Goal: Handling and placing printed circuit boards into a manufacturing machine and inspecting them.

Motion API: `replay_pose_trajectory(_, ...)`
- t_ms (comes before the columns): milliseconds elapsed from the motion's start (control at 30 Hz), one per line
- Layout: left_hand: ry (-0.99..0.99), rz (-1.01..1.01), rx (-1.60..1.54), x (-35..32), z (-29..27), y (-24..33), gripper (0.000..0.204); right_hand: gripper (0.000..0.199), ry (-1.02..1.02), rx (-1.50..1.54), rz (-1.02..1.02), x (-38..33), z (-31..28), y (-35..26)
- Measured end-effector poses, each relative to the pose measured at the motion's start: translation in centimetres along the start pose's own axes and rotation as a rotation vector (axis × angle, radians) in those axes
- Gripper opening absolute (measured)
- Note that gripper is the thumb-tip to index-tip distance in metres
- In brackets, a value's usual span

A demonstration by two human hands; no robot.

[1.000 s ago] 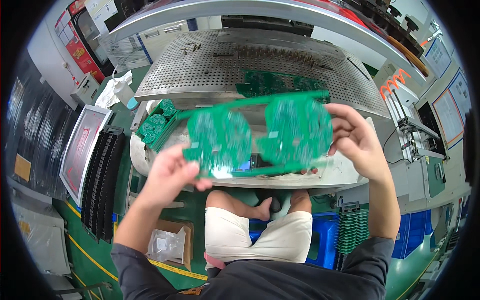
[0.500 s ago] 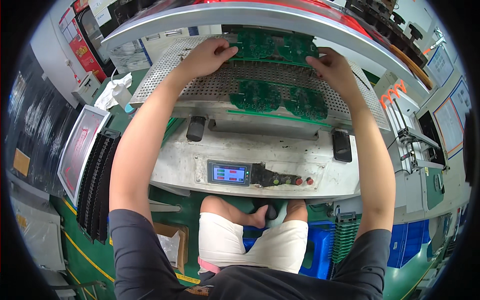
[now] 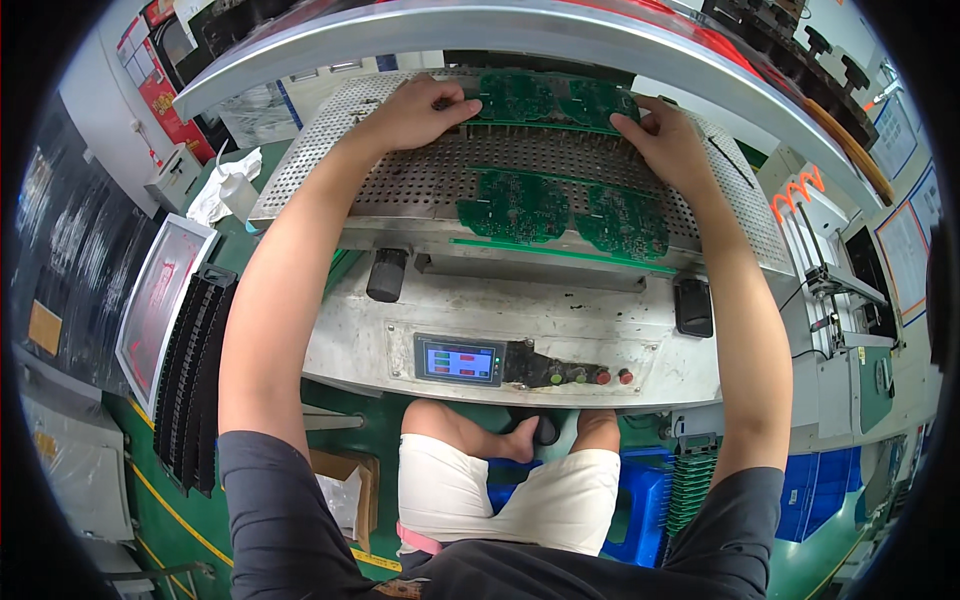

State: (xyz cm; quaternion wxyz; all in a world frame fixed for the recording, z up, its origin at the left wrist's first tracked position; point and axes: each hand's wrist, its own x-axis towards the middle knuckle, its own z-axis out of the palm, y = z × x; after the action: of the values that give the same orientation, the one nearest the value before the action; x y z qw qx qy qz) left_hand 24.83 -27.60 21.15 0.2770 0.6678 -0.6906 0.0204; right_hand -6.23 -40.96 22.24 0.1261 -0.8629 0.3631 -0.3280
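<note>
A green circuit board panel (image 3: 545, 102) lies toward the far side of the perforated metal plate (image 3: 400, 188), resting on a row of short pins. My left hand (image 3: 425, 112) is closed at its left end, thumb and curled fingers gripping the edge. Its right end sits between the thumb and fingers of my right hand (image 3: 660, 140), which are also closed on it. Nearer to me, a second green circuit board panel (image 3: 520, 207) lies on the same plate, touched by neither hand.
A metal frame (image 3: 400, 30) crosses above the plate. The machine's front carries a small touchscreen (image 3: 459, 361), coloured buttons (image 3: 603, 375) and two black knobs, one at the left (image 3: 387, 274). A black slotted rack (image 3: 196, 380) stands at the left; a blue stool (image 3: 640, 510) is below.
My view has shifted slightly, so the plate and nearer panel appear lower. Both hands stay at the ends of the far panel, with little visible movement.
</note>
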Motion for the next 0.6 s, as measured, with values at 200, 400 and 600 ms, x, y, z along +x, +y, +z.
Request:
replay_pose_trajectory(200, -0.063, -0.05, -0.108, 0.0, -0.5, 1.0, 0.045, 0.057, 0.027, 0.006, -0.033, -0.1, 0.3, 0.5)
replay_pose_trajectory(400, -0.065, -0.162, -0.209, -0.2, -0.1, 1.0, 0.05, 0.051, -0.133, 0.061, 0.001, 0.0, -0.6, 0.6)
replay_pose_trajectory(600, -0.071, -0.224, -0.255, -0.3, -0.1, 1.2, 0.047, 0.044, -0.209, 0.147, 0.002, -0.3, -1.2, 0.7)
